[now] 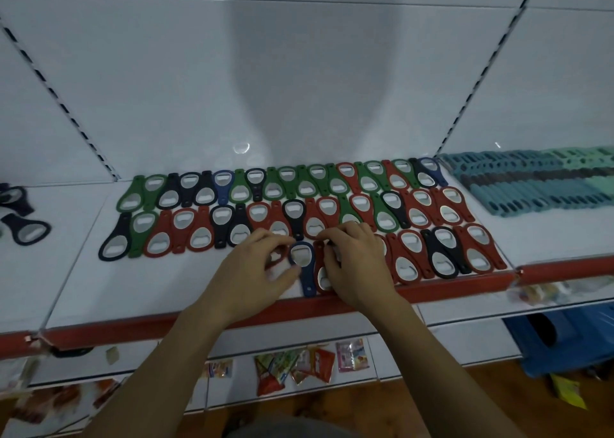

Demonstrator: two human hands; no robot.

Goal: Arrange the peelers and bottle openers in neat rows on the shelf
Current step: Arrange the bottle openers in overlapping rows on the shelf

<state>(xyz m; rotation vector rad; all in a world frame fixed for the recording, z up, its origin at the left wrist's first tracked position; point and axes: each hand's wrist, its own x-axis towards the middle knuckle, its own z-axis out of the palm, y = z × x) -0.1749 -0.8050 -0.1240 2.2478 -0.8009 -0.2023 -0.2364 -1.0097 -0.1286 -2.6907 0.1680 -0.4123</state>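
Observation:
Rows of green, red, black and blue bottle openers (285, 201) lie head-to-tail on the white shelf (159, 291). A blue opener (304, 265) lies in the partial front row, between my hands. My left hand (255, 271) pinches its ring end with thumb and fingers, partly over a red opener. My right hand (355, 265) has curled fingers on a red opener (322, 278) just right of the blue one. Teal and grey peelers (538, 180) are stacked in rows on the shelf section to the right.
Two dark openers (20, 218) lie loose at the far left. A red strip (448, 289) edges the shelf front. Snack packets (299, 368) sit on the lower shelf, and a blue crate (564, 341) stands at the lower right.

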